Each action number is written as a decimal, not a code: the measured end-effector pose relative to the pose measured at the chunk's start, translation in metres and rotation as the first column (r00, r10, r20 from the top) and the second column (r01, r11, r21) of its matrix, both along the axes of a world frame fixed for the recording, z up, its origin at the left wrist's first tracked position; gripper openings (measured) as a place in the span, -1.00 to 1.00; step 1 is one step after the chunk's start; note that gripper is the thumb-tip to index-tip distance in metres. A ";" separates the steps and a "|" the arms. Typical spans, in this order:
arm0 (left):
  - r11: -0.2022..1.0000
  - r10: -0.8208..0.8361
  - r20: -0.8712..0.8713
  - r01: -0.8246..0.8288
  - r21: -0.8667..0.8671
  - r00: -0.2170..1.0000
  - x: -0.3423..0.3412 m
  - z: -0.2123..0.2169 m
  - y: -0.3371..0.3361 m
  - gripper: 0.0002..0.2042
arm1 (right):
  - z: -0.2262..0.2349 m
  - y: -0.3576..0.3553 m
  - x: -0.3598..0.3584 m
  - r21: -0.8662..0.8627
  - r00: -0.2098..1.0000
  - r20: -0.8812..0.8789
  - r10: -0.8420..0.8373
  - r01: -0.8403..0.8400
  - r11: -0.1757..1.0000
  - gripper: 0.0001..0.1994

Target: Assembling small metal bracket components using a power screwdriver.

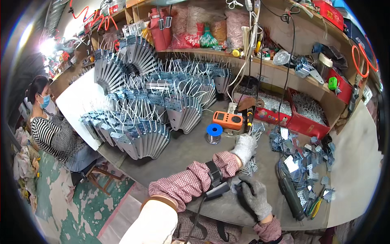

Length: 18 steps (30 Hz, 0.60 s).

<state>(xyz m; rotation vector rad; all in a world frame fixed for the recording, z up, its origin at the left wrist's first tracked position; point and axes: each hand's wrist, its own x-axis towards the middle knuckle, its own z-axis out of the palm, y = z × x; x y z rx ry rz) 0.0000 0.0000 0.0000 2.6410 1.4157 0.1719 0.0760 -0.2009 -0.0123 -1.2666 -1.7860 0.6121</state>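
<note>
Small, slim silvery pins (250,167) in a loose heap, at mixed angles on the grey worktop (191,147)

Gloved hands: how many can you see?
2: the left hand, right of the blue spool, and the right hand, nearer the front edge of the bench. The seated person's hands can't be made out, so more may be hidden.

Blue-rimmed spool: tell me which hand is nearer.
Left. The left hand is just right of the blue-rimmed spool; the right hand is farther off, lower in the picture.
</note>
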 end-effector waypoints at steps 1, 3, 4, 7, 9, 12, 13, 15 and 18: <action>0.997 -0.014 0.121 0.005 0.072 0.993 -0.003 0.001 -0.002 -0.44 | 0.005 0.000 0.002 -0.011 1.000 0.018 0.019 -0.019 1.000 -0.72; 0.979 -0.113 0.121 0.090 0.181 0.986 -0.037 -0.013 -0.013 -0.33 | -0.006 -0.007 -0.017 0.025 0.999 -0.016 0.052 -0.052 0.998 -0.73; 0.977 -0.161 0.205 0.126 0.174 0.965 -0.046 0.024 -0.035 -0.31 | -0.012 -0.002 -0.010 0.088 0.998 0.040 0.049 -0.052 0.995 -0.73; 0.986 -0.162 0.420 0.133 0.096 0.893 -0.116 0.050 -0.073 -0.19 | 0.001 0.001 -0.003 -0.012 0.990 0.100 0.103 -0.102 0.995 -0.73; 0.973 -0.203 0.372 0.229 -0.027 0.906 -0.154 0.047 -0.105 -0.11 | 0.025 0.000 0.024 -0.235 0.967 0.231 0.109 -0.053 0.971 -0.72; 0.889 -0.301 0.344 0.392 -0.236 0.890 -0.160 0.030 -0.132 -0.12 | 0.038 0.041 0.072 0.035 0.903 0.373 -0.213 0.216 0.976 -0.70; 0.857 -0.348 0.315 0.436 -0.275 0.883 -0.150 0.023 -0.136 -0.14 | 0.036 0.064 0.090 0.171 0.871 0.392 -0.297 0.249 0.953 -0.69; 0.857 -0.396 0.300 0.467 -0.217 0.868 -0.151 0.005 -0.133 -0.15 | 0.050 0.119 0.082 0.244 0.703 0.572 -0.424 0.347 0.905 -0.69; 0.837 -0.449 0.305 0.515 -0.186 0.840 -0.133 -0.018 -0.137 -0.15 | 0.011 0.168 0.143 0.270 0.401 0.821 -0.406 0.354 0.896 -0.68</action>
